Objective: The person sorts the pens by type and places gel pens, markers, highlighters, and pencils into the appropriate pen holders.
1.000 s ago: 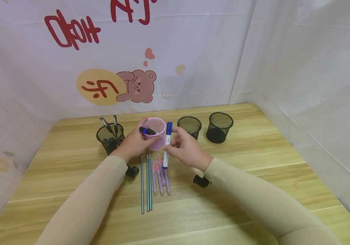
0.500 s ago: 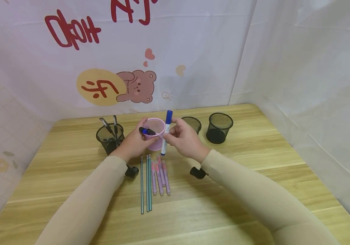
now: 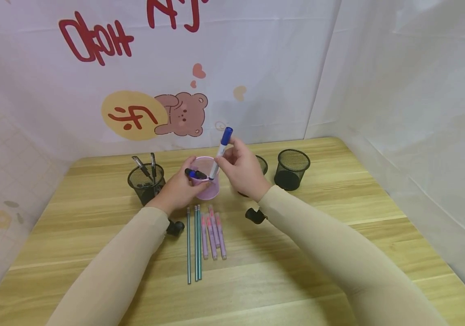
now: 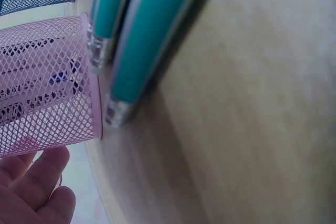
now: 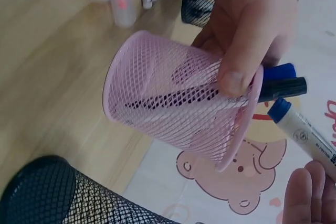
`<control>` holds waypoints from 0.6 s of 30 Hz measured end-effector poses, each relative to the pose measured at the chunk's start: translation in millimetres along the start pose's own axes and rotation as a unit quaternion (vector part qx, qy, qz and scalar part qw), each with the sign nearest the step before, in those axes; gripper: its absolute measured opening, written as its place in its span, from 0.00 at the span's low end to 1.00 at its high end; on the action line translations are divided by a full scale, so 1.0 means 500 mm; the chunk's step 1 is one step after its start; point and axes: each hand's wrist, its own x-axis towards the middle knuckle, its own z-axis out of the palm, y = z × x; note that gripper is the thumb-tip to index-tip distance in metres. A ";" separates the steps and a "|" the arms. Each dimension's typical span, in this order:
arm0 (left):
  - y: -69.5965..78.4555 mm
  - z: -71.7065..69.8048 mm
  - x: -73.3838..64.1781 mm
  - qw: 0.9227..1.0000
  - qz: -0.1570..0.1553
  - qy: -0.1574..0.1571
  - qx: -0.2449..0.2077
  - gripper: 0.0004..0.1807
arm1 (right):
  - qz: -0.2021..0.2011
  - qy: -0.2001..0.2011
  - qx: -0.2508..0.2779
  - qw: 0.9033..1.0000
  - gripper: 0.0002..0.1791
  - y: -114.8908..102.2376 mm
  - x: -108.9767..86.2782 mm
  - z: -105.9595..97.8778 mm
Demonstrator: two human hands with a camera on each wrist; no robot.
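Note:
My left hand (image 3: 181, 189) grips a pink mesh pen cup (image 3: 209, 190) near its rim, the thumb lying along the near side. Inside the cup stand markers, showing a blue cap (image 5: 279, 71) and a black cap (image 5: 287, 88) above the rim in the right wrist view. With thumb and fingers, my right hand (image 3: 244, 170) pinches a white whiteboard marker (image 3: 220, 150) with a blue cap pointing up. The marker slants, its lower blue end right at the cup's rim. In the left wrist view, the left fingers (image 4: 44, 179) curve beside the pink mesh.
Striped pencils (image 3: 189, 246) and several lilac pens (image 3: 211, 235) lie in front of the pink cup. To the left stands a black mesh cup (image 3: 146, 185) with pens. One black mesh cup (image 3: 263, 164) is partly behind the right hand, another (image 3: 291, 170) farther right. A printed cloth (image 3: 265, 68) hangs behind the table.
My right hand has lifted the marker up from beside the pink cup and tilted it, bringing its lower end to the rim. The left hand and cup have stayed put.

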 end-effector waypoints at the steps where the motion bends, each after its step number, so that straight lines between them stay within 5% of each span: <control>1: 0.000 0.000 0.000 1.000 0.000 0.000 0.000 0.57 | -0.001 0.004 -0.003 1.000 0.24 0.001 0.003 0.002; 18: -0.009 0.001 0.002 1.000 0.012 -0.004 -0.006 0.58 | -0.006 -0.027 -0.073 0.997 0.20 0.033 0.020 0.035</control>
